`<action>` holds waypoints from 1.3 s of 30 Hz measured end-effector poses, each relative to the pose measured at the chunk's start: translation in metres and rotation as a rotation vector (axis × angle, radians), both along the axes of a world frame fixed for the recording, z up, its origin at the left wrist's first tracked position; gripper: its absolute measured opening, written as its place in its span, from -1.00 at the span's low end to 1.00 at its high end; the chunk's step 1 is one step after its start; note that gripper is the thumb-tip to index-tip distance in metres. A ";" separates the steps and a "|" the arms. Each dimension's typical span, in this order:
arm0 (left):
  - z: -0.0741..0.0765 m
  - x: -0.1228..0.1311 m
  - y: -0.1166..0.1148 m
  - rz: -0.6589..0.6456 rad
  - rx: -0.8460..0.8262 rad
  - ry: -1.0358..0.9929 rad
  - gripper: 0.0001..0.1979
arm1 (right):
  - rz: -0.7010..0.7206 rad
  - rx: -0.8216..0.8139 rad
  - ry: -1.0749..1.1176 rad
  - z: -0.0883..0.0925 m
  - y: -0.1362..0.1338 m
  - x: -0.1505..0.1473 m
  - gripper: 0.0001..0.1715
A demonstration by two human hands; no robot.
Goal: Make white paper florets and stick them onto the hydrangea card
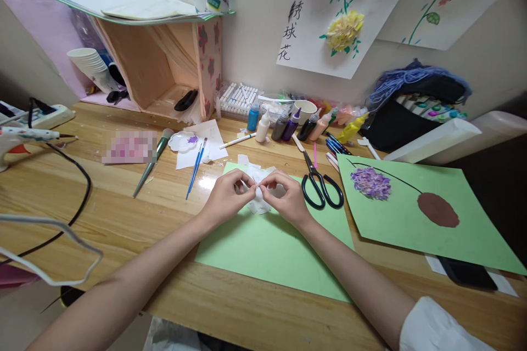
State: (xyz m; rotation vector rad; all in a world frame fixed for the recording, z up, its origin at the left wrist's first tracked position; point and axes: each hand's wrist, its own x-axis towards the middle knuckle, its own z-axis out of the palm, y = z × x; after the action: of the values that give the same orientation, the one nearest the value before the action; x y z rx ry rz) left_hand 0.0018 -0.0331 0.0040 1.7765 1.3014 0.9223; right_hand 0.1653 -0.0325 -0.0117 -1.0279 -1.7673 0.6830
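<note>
My left hand [233,196] and my right hand [286,196] meet over a sheet of green paper [272,255]. Both pinch a small piece of thin white paper [259,205] between thumb and fingertips, which partly hide it. More white scraps [244,159] lie just behind the hands. Close to the right hand rest black-handled scissors [319,181], their blades pointing away. A second green sheet [405,230] at the right bears a purple paper flower [371,183], a dark curved stem and a brown oval [438,209].
Paint bottles [281,125] line the wall behind. Two thin blue brushes [196,169], a large brush [152,163] and a palette [183,142] lie to the left. A hot glue gun [28,137] with its black cord [88,186] is at far left. A phone [467,273] lies at right.
</note>
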 end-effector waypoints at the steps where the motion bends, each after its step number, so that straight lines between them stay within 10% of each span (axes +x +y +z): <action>1: 0.000 0.000 0.000 0.001 -0.002 0.000 -0.89 | 0.001 -0.003 0.002 0.000 0.000 0.000 -0.93; 39: 0.003 0.000 -0.003 0.011 0.021 -0.018 -0.87 | 0.014 -0.106 0.023 -0.002 0.001 0.002 -0.94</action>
State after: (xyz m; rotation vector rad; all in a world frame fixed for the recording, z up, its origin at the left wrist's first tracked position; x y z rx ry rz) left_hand 0.0015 -0.0358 0.0074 1.7745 1.2958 0.9593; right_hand 0.1673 -0.0317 -0.0133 -1.0753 -1.7350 0.8019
